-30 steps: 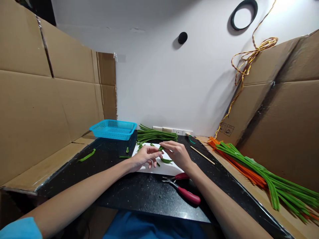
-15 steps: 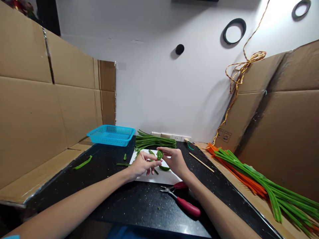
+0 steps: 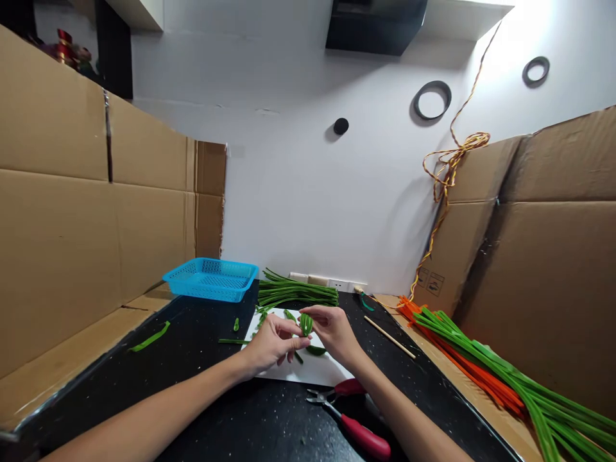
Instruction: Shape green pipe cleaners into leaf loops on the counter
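Observation:
Between the fingertips of both hands is a small, rounded piece of looped green pipe cleaner (image 3: 307,324). My left hand (image 3: 273,343) pinches it from the lower left with thumb and forefinger. My right hand (image 3: 333,330) grips its upper right side, fingers closed. Both hands are above a white sheet (image 3: 308,372) on the black tabletop. Other green pieces lie on the sheet, among them a curved green piece (image 3: 316,351) below the right hand; the hands partly hide them. Pliers with red handles (image 3: 360,436) rest near the right forearm, jaws apart.
A blue plastic basket (image 3: 212,295) stands at the back left. Behind the sheet lies a bundle of dark green stems (image 3: 296,292). A wooden stick (image 3: 389,337) and orange and green pipe cleaners (image 3: 481,359) are on the right. Cardboard walls (image 3: 553,256) flank the table.
The camera view has tilted up, so everything sits lower in the picture. The green piece has turned slightly between my fingers; both hands still hold it.

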Motion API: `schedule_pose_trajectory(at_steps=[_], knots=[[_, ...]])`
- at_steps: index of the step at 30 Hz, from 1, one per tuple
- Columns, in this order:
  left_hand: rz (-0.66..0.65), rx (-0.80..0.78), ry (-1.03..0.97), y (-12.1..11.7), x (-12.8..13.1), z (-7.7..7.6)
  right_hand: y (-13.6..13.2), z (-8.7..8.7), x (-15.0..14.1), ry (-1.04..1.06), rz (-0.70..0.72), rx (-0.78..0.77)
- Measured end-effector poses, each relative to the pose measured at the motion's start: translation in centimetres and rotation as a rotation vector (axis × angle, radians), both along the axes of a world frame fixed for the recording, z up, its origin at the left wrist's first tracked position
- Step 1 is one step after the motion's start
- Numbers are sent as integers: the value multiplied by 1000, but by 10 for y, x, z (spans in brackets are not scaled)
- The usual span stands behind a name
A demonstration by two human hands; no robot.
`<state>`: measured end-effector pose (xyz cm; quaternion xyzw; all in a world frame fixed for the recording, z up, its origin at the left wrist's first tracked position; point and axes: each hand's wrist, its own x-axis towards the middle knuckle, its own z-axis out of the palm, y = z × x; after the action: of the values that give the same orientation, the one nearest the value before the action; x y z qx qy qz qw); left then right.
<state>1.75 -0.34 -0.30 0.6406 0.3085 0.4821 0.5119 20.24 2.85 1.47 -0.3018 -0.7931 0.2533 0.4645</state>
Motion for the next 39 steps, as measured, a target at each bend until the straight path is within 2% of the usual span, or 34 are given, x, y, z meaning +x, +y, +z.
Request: schedule_pose_trajectory(at_steps=[4, 10, 14, 18, 26, 33, 39], knots=[[-4, -36, -9, 1, 1, -2, 1, 0, 1, 30, -34, -21], [-25, -1, -29, -2, 1, 1, -4, 3, 0, 70, 38, -90], [5, -17, -9, 2, 2, -4, -4, 3, -2, 39, 60, -116], [21, -39, 22, 8, 2, -7, -2, 1, -2, -22, -16, -33], [42, -102, -14, 7, 2, -3, -1, 1, 4, -165, -215, 141], [61, -122, 26, 11, 2, -4, -5, 1, 4, -338, -268, 222], [31, -106, 32, 22, 3, -19, -11, 1, 3, -401, -238, 264]])
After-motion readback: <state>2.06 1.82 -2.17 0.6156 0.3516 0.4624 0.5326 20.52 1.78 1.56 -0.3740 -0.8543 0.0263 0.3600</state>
